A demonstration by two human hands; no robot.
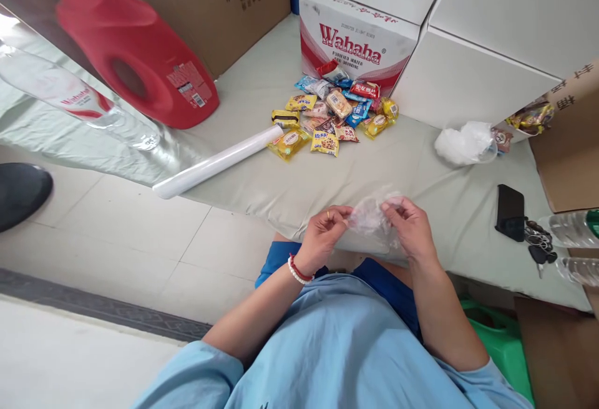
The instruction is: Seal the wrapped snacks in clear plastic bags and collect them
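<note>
Hands meet just above the near edge of the table (262, 191), both forearms angled inward from the blue-shirted body. The left hand (322, 234) has its grip pinched shut, thumb against fingertips, on the left edge of a thin clear plastic bag (372, 216); a red-and-white bead bracelet (297, 270) circles that wrist. The right hand (412, 228) is curled the same way, fingertips closed on the bag's right upper edge. The bag hangs between the two hands, crumpled and translucent, so whether anything lies inside is hard to tell. Farther back lies a pile of snack packets (332, 116) before a Wahaha carton (355, 38), with a white roll (218, 163) to its left. A phone (510, 211) and keys (538, 240) lie to the right; bottles there are cut off by the frame.
</note>
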